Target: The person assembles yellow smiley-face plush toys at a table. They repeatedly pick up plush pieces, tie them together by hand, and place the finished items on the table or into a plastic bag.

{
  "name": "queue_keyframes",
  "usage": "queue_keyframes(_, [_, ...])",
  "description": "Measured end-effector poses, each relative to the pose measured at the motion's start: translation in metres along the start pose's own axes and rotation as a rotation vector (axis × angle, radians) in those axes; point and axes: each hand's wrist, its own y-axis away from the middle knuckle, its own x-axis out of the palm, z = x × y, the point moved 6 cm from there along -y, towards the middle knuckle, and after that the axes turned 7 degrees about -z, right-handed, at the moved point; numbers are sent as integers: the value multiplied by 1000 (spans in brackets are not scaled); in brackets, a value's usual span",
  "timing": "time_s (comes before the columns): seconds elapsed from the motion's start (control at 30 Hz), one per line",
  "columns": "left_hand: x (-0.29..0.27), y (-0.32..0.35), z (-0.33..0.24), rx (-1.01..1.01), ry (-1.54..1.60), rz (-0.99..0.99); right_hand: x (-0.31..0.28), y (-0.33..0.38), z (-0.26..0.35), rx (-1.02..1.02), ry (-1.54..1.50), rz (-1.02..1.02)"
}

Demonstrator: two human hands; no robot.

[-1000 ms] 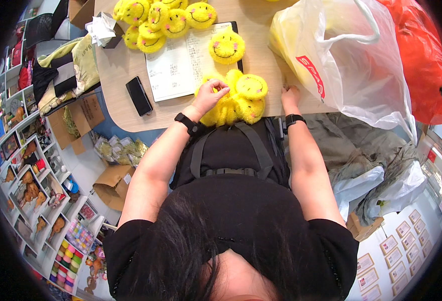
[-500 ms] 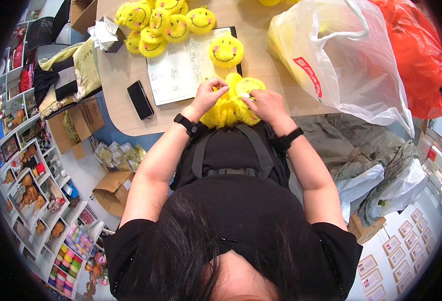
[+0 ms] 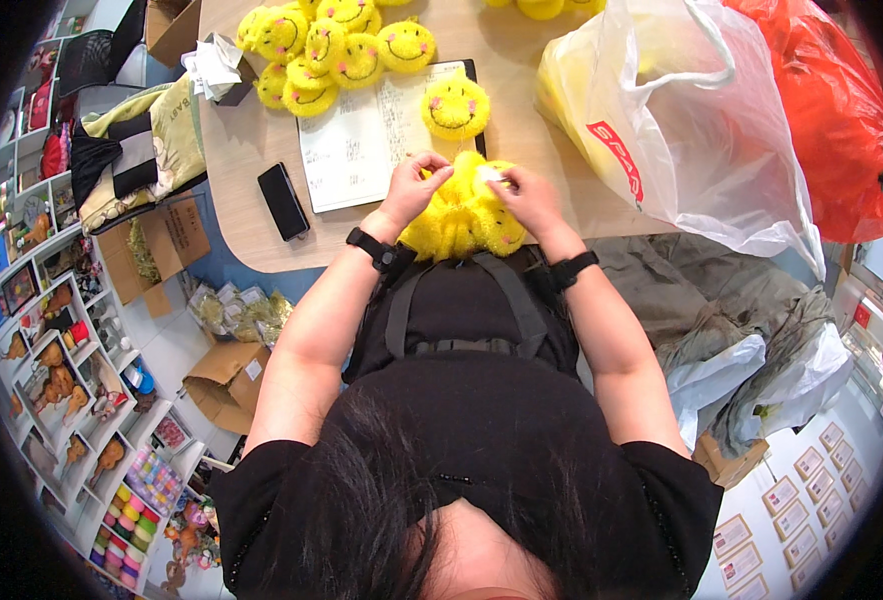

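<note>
Several fuzzy yellow smiley plush pieces (image 3: 446,228) are bunched at the table's near edge, against my lap, under both hands. My left hand (image 3: 417,188) hovers over their left side, thumb and forefinger pinched; what lies between those fingertips is too small to make out. On the right, my right hand (image 3: 533,204) is closed in a pinch on a small white thing (image 3: 488,175), held over the upper part of the bunch. Its exact kind does not show. Just beyond my hands, another smiley plush (image 3: 455,106) rests face up on an open notebook (image 3: 346,148).
A heap of smiley plushes (image 3: 357,60) covers the notebook's far side. Left of it are a black phone (image 3: 282,201) and a tissue box (image 3: 229,92). A translucent white plastic bag (image 3: 706,140) and a red bag (image 3: 816,120) fill the right side.
My right hand has brought the small white thing slightly farther from me, and the plush pieces under my hands have shifted. My left hand keeps its pinch in nearly the same place.
</note>
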Motion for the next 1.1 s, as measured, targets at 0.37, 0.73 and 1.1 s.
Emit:
queue_keyframes(0.37, [-90, -24, 29, -156, 177, -189, -47, 17, -135, 25, 395, -440])
queue_keyframes(0.73, [-121, -19, 74, -211, 78, -235, 75, 29, 31, -699, 684, 362])
queue_keyframes(1.1, [-148, 2, 130, -300, 79, -320, -80, 2, 162, -667, 168, 269])
